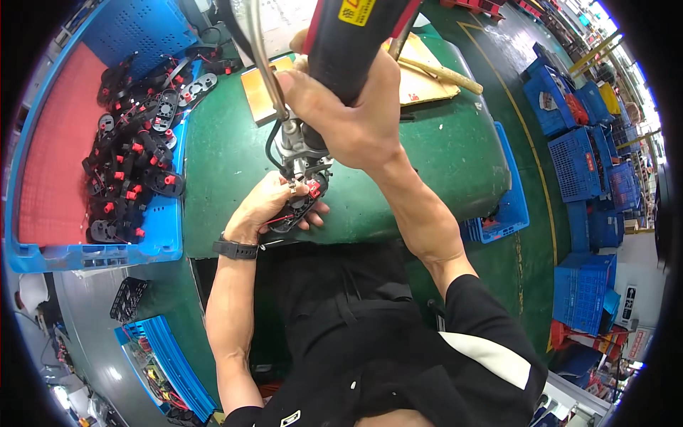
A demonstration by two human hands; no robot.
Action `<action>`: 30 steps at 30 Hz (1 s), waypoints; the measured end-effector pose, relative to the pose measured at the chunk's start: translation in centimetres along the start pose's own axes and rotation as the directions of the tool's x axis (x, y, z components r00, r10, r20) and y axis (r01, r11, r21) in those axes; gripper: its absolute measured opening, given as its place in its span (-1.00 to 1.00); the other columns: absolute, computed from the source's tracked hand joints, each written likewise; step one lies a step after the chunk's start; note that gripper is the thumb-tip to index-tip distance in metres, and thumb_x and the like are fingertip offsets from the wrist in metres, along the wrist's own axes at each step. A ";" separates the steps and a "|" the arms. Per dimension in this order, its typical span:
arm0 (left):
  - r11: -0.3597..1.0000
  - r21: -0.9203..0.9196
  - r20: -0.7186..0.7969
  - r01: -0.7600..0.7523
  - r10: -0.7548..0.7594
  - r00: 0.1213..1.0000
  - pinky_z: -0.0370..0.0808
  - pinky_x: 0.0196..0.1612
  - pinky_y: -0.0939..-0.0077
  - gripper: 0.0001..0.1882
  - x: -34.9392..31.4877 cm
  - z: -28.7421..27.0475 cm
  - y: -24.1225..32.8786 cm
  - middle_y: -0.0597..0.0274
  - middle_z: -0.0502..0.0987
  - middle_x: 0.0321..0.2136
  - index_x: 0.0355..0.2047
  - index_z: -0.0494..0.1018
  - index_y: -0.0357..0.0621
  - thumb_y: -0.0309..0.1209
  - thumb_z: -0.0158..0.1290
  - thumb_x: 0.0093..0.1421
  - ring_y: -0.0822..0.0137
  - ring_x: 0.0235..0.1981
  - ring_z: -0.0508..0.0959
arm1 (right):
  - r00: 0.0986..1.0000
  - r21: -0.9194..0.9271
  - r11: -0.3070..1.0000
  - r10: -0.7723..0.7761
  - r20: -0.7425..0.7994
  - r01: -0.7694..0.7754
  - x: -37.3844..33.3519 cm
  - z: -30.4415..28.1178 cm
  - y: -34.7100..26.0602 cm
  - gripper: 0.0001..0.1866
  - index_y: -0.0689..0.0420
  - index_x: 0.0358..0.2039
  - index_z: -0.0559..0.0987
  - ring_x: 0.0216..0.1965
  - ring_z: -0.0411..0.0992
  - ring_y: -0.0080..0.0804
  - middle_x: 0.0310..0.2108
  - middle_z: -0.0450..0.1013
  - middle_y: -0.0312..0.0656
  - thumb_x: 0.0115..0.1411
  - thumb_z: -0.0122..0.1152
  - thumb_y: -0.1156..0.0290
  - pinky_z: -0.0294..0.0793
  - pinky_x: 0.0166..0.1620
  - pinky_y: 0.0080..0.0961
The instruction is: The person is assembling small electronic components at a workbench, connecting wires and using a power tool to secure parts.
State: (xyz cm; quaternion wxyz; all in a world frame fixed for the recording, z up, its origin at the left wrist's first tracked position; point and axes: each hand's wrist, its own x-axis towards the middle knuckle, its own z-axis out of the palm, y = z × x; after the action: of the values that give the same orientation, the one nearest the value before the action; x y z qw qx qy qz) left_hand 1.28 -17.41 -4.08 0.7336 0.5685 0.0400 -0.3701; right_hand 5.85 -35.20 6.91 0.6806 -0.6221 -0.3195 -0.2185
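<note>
Our R hand point(359, 128) is wrapped tight round a blk-and-red power driver point(346, 64), its metal nose point(293, 146) pointing down at the L hand; can't tell if the tip touches anything. Our L hand point(265, 199), w/ a blk wristband point(236, 250), grips a blk plastic housing point(292, 215) w/ a red connector point(314, 188), fingers curled round it, at the near edge of the green table point(220, 160). On our L, a blue crate point(107, 259) holds a pile of similar blk housings point(165, 110). Cardboard point(430, 82) lies toward the far side, approx. beyond our R hand.
</note>
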 end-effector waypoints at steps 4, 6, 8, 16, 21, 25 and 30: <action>0.999 0.019 -0.007 -0.040 0.040 0.999 0.64 -0.49 0.47 -0.69 -0.2 0.1 0.0 -0.18 0.66 -0.34 -0.15 0.45 -0.37 -0.32 0.10 0.27 0.16 -0.46 0.70 | 1.000 0.002 1.000 0.016 -0.017 -0.016 -0.1 0.2 0.3 -0.70 0.27 -0.17 0.53 -0.44 0.43 -0.72 -0.46 0.48 -0.38 0.15 0.45 0.47 0.43 -0.35 -0.70; 0.999 0.023 0.001 -0.043 0.043 0.999 0.64 -0.49 0.47 -0.69 -0.1 0.1 -0.1 -0.17 0.66 -0.34 -0.15 0.45 -0.37 -0.32 0.09 0.27 0.16 -0.46 0.70 | 1.000 0.007 1.000 0.023 -0.001 -0.023 0.0 0.2 0.4 -0.69 0.27 -0.18 0.53 -0.45 0.43 -0.72 -0.46 0.49 -0.38 0.14 0.46 0.46 0.44 -0.36 -0.70; 0.998 0.038 0.015 -0.054 0.054 0.998 0.64 -0.49 0.48 -0.70 -0.2 0.1 -0.2 -0.18 0.66 -0.35 -0.15 0.45 -0.38 -0.33 0.09 0.28 0.17 -0.47 0.69 | 0.999 0.012 0.998 0.054 0.003 -0.054 -0.2 0.5 0.3 -0.69 0.26 -0.18 0.53 -0.46 0.42 -0.73 -0.47 0.48 -0.38 0.14 0.46 0.46 0.44 -0.37 -0.70; 0.996 0.091 -0.001 -0.023 0.023 1.000 0.64 -0.50 0.43 -0.68 -0.2 0.1 -0.4 -0.14 0.64 -0.38 -0.03 0.38 -0.36 -0.45 0.03 0.25 0.18 -0.51 0.68 | 0.998 -0.021 0.999 0.028 0.049 -0.027 -0.8 0.3 0.6 -0.75 0.25 -0.28 0.51 -0.54 0.34 -0.70 -0.57 0.42 -0.37 0.10 0.41 0.46 0.36 -0.45 -0.62; 0.995 0.092 -0.022 -0.033 0.035 0.999 0.66 -0.46 0.43 -0.72 0.4 -0.5 -1.1 -0.11 0.64 -0.40 -0.05 0.40 -0.37 -0.46 0.01 0.28 0.16 -0.49 0.69 | 0.999 0.079 0.997 -0.023 -0.049 0.027 0.2 0.0 1.3 -0.73 0.22 -0.35 0.49 -0.55 0.34 -0.69 -0.59 0.40 -0.39 0.12 0.45 0.39 0.35 -0.48 -0.57; 0.980 0.133 -0.046 -0.147 0.154 0.987 0.69 -0.31 0.37 -0.75 0.5 0.6 -1.5 -0.14 0.64 -0.33 -0.05 0.38 -0.39 -0.47 -0.05 0.33 0.16 -0.37 0.70 | 0.976 0.050 0.995 -0.078 -0.202 0.090 3.5 -2.9 -2.4 -0.61 0.24 0.02 0.48 -0.48 0.36 -0.60 -0.41 0.44 -0.37 0.30 0.32 0.31 0.36 -0.44 -0.61; 0.954 0.081 -0.080 -0.289 0.296 0.952 0.69 -0.25 0.35 -0.84 0.4 2.4 -2.3 -0.12 0.64 -0.31 -0.16 0.29 -0.27 -0.50 0.04 0.35 0.20 -0.33 0.70 | 0.953 -0.563 0.783 -0.301 0.028 0.264 -3.9 -3.7 0.3 -0.47 0.44 0.20 0.37 0.11 0.48 -0.04 0.00 0.51 0.12 0.24 0.26 0.60 0.40 0.19 -0.26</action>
State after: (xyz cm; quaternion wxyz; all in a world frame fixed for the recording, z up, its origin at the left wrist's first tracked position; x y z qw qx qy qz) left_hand -0.65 -19.86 -5.27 0.7578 0.6093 -0.0239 -0.2322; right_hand 3.93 -39.18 3.85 0.4374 -0.7319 -0.3092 -0.4213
